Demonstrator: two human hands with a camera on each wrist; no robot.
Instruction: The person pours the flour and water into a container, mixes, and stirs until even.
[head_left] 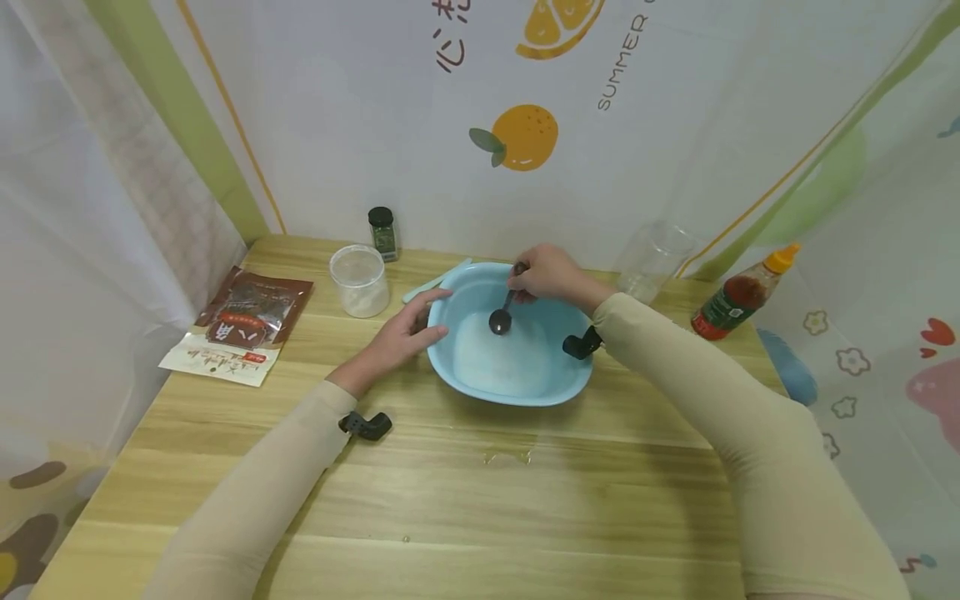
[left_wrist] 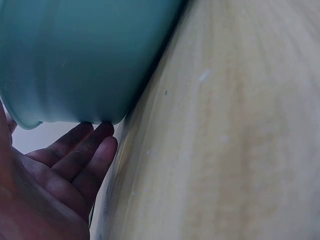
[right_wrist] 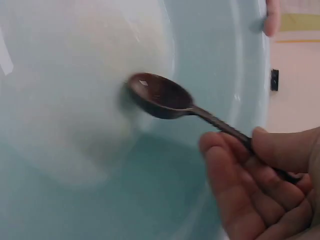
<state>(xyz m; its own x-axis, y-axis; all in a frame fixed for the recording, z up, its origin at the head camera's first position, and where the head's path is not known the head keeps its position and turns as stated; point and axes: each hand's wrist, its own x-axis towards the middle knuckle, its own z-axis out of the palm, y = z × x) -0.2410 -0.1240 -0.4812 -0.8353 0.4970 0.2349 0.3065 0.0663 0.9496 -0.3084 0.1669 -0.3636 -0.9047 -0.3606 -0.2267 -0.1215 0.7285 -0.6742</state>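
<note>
My right hand [head_left: 558, 275] is pinching a dark spoon [right_wrist: 162, 99] inside the blue basin [head_left: 491, 371]; my left hand [head_left: 396, 337], thumb and fingers apart, is touching it. A loosening pinch is risking a dropped spoon.

The basin [head_left: 517, 399] is light blue, the spoon [right_wrist: 162, 97] dark brown. Yellowish wood grain streaks the bench [head_left: 540, 525]. Both sleeves [head_left: 690, 375] are plain cream. White cloth [head_left: 337, 108] bears orange fruit prints [head_left: 528, 137]; the sauce bottle [head_left: 742, 292] is red with a green label [head_left: 723, 308] and orange-yellow cap [head_left: 782, 259].
</note>
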